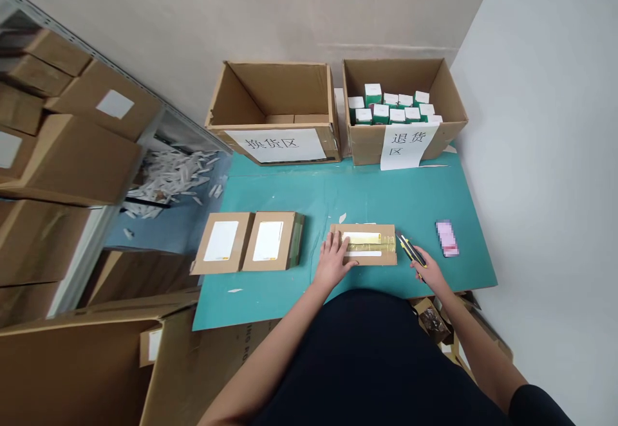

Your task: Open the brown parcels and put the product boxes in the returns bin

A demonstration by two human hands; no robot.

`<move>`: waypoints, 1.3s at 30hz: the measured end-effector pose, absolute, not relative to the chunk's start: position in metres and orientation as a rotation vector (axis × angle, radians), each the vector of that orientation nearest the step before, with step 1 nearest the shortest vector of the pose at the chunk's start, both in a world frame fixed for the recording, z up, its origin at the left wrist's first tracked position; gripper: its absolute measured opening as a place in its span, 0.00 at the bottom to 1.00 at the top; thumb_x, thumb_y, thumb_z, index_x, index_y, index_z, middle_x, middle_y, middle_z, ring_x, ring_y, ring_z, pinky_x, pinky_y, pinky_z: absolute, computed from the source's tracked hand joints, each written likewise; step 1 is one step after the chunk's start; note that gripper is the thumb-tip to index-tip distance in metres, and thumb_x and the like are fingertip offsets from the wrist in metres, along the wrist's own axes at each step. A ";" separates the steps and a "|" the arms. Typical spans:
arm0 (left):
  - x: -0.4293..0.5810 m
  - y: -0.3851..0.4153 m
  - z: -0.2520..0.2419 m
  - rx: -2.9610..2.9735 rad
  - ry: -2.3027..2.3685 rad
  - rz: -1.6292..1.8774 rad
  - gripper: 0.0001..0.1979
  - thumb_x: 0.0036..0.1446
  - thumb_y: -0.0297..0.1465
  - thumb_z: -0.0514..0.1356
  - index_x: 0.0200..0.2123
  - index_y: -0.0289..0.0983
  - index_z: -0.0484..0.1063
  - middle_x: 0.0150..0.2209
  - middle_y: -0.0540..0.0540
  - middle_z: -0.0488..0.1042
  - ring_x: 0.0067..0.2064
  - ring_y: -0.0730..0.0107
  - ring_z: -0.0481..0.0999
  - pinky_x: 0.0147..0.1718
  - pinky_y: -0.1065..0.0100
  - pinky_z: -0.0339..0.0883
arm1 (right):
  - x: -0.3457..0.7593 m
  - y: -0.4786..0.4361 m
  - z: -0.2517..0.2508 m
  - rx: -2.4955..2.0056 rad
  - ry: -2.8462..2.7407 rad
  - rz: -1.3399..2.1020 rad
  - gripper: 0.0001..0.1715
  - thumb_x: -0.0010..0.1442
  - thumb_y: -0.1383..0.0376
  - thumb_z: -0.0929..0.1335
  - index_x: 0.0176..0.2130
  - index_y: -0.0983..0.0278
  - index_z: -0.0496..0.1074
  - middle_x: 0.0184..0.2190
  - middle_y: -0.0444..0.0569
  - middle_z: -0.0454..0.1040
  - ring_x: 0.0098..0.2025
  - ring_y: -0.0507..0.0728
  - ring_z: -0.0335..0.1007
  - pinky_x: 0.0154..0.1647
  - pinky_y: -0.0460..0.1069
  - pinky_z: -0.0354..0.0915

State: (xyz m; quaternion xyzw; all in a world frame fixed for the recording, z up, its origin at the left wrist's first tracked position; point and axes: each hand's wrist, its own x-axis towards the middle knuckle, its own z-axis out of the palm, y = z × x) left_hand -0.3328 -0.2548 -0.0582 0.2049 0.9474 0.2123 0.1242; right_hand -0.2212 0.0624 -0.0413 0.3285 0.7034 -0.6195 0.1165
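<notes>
A small cardboard box (371, 260) sealed with yellowish tape lies in front of me on the green tabletop (309, 188). My left hand (333, 260) rests on the left end of this box, fingers spread. In my right hand (429, 270) is a black and yellow utility knife (413, 253), its tip close to the box's right end. Whether the tip touches the cardboard I cannot tell. Two more cardboard boxes with white labels, a left one (206, 246) and a right one (286, 242), lie side by side to the left.
At the back stand two open cartons with paper signs: the left carton (215, 131) and the right carton (364, 146), which holds several white-and-green boxes (381, 114). A phone (447, 238) lies at the right. Stacked cartons (72, 156) fill the left shelf; a large open carton (174, 355) stands front left.
</notes>
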 end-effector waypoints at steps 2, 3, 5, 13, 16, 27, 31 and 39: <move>-0.333 -0.256 -0.057 0.635 2.768 0.620 0.39 0.57 0.48 0.65 0.68 0.39 0.61 0.73 0.33 0.49 0.74 0.38 0.40 0.69 0.39 0.42 | -0.219 0.065 -0.040 0.923 2.061 -1.799 0.42 0.50 0.57 0.70 0.63 0.59 0.66 0.28 0.41 0.77 0.17 0.50 0.64 0.13 0.44 0.58; -0.333 -0.257 -0.057 0.650 2.772 0.622 0.39 0.57 0.48 0.65 0.68 0.39 0.62 0.73 0.33 0.50 0.74 0.38 0.40 0.69 0.39 0.40 | -0.218 0.066 -0.040 0.909 2.059 -1.794 0.42 0.50 0.58 0.70 0.64 0.59 0.66 0.29 0.41 0.77 0.17 0.50 0.65 0.13 0.44 0.59; -0.334 -0.258 -0.056 0.687 2.766 0.618 0.40 0.57 0.48 0.65 0.68 0.39 0.61 0.73 0.33 0.50 0.74 0.39 0.40 0.70 0.39 0.38 | -0.216 0.068 -0.039 0.883 2.053 -1.791 0.43 0.50 0.58 0.70 0.65 0.58 0.65 0.29 0.41 0.77 0.17 0.50 0.65 0.13 0.44 0.59; -0.335 -0.261 -0.064 0.815 2.679 0.620 0.45 0.56 0.50 0.65 0.71 0.39 0.56 0.73 0.33 0.49 0.74 0.41 0.41 0.69 0.40 0.41 | -0.213 0.071 -0.037 0.812 2.006 -1.781 0.45 0.53 0.58 0.70 0.68 0.55 0.62 0.30 0.41 0.77 0.18 0.49 0.65 0.15 0.44 0.61; -0.334 -0.262 -0.069 0.799 2.681 0.668 0.45 0.55 0.50 0.66 0.70 0.38 0.56 0.73 0.32 0.49 0.74 0.40 0.41 0.69 0.40 0.42 | -0.214 0.075 -0.037 0.784 1.979 -1.782 0.45 0.53 0.58 0.71 0.69 0.55 0.61 0.29 0.40 0.76 0.18 0.49 0.64 0.14 0.43 0.60; -0.332 -0.263 -0.075 0.763 2.694 0.728 0.45 0.55 0.50 0.66 0.70 0.39 0.56 0.73 0.33 0.51 0.74 0.41 0.43 0.69 0.43 0.45 | -0.210 0.076 -0.038 0.748 1.903 -1.810 0.46 0.54 0.58 0.71 0.69 0.55 0.60 0.25 0.38 0.73 0.17 0.49 0.63 0.13 0.43 0.59; -0.334 -0.263 -0.075 0.776 2.673 0.703 0.46 0.54 0.51 0.66 0.70 0.38 0.56 0.73 0.33 0.50 0.74 0.41 0.43 0.69 0.43 0.45 | -0.205 0.071 -0.035 0.767 1.889 -1.823 0.47 0.53 0.57 0.71 0.70 0.56 0.59 0.24 0.37 0.72 0.16 0.49 0.62 0.12 0.43 0.58; -0.336 -0.265 -0.076 0.799 2.652 0.710 0.48 0.54 0.51 0.66 0.71 0.37 0.54 0.73 0.32 0.50 0.74 0.40 0.43 0.68 0.43 0.46 | -0.196 0.059 -0.030 0.848 1.872 -1.819 0.47 0.53 0.58 0.69 0.70 0.56 0.58 0.24 0.36 0.71 0.15 0.48 0.61 0.12 0.42 0.56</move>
